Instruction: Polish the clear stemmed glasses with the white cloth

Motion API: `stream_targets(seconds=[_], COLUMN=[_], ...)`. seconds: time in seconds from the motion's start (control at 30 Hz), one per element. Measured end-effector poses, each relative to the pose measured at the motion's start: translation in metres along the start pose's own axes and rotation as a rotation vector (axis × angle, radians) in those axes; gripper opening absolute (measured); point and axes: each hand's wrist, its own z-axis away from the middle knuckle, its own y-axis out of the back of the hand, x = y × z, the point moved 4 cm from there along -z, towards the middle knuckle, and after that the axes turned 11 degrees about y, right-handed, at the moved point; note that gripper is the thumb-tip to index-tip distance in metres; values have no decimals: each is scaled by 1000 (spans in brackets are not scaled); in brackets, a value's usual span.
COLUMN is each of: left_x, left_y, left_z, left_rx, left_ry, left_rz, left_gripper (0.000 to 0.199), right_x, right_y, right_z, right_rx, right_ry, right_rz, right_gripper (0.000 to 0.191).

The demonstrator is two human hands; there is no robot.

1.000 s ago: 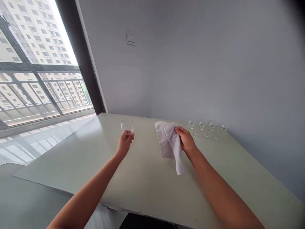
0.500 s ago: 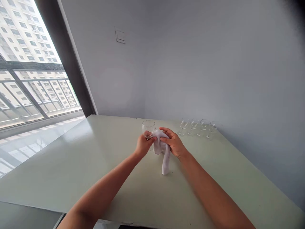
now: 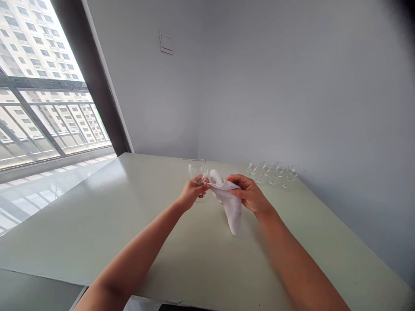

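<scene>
the glass point(image 3: 197, 169) is gripped by the curled left hand point(image 3: 190, 193) and could be tipped if the cloth point(image 3: 232, 204) (pinched in the right hand point(image 3: 253, 197)) is tugged.

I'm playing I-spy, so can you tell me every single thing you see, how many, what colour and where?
Table: 1, pale green, middle and front
Held stemmed glass: 1, clear, centre
Cloth: 1, white, just right of the held glass
Standing stemmed glasses: 4, clear, table's far right
Walls: 2, grey, behind
Light switch: 1, pale grey, left wall
Window: 1, dark frame, left
Railing: 1, grey, outside
Building: at least 1, cream, beyond the railing
Black thing: 1, bottom edge, too cut off to name
Forearms: 2, bare, from the bottom
Left fingers: one hand's, bare, around the held glass's stem
Right fingers: one hand's, bare, gripping the cloth
</scene>
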Motion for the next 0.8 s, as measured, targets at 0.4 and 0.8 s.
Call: stream_targets(seconds=[0.4, 0.8], left_x=[18, 78], left_y=[-7, -8], left_z=[8, 54], left_rx=[-225, -51], left_ry=[52, -85], left_rz=[-39, -317], left_gripper=[30, 21], right_x=[-16, -84], right_y=[-7, -11], right_z=[5, 31], right_rx=[-427, -310], right_ry=[-115, 45], right_rz=[244, 647], right_gripper=[24, 13])
